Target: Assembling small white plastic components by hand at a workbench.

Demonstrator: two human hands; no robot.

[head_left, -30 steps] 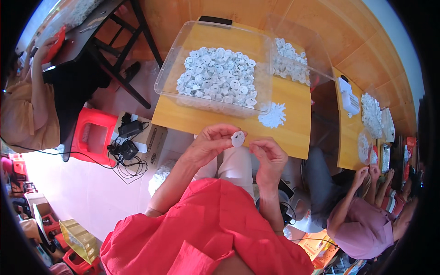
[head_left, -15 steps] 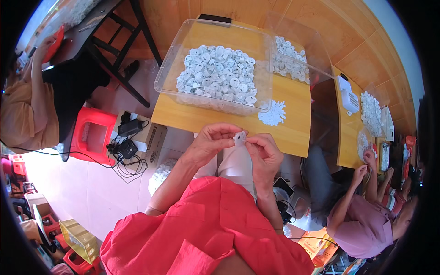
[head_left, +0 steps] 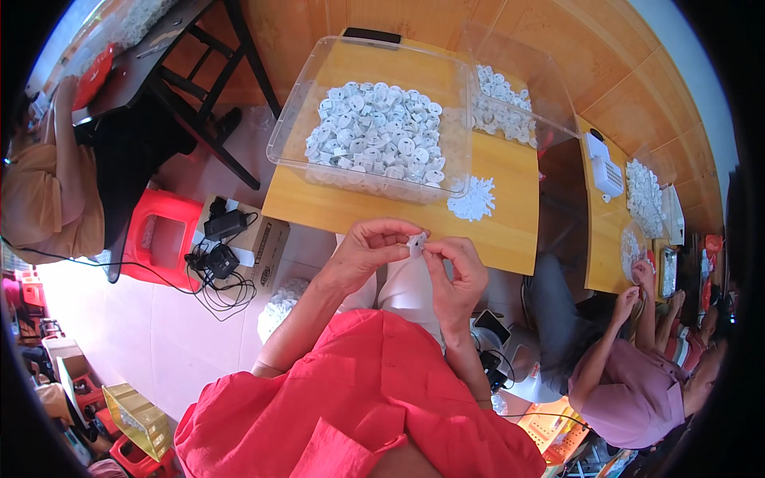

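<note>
Over my lap, in front of the table edge, my left hand (head_left: 368,252) pinches a small round white plastic piece (head_left: 416,244) with dark holes in it. The thumb and fingers of my right hand (head_left: 457,271) are pressed together at the piece's right edge; whether a smaller part sits between them is too small to make out. Beyond my hands, a large clear plastic bin (head_left: 288,153) holds many similar round white pieces (head_left: 374,131). A loose pile of small flat white parts (head_left: 473,198) lies on the table to the right of the bin.
The wooden table (head_left: 510,231) also carries a second clear bin (head_left: 550,99) of white pieces. To the left stand a red stool (head_left: 163,199) and a cardboard box (head_left: 272,247) with black adapters and cables. A co-worker in a mauve shirt (head_left: 637,398) works at another table on the right.
The white piece has turned so that it shows more edge-on. My right hand has dropped slightly and shifted a little left; both hands stay at the piece.
</note>
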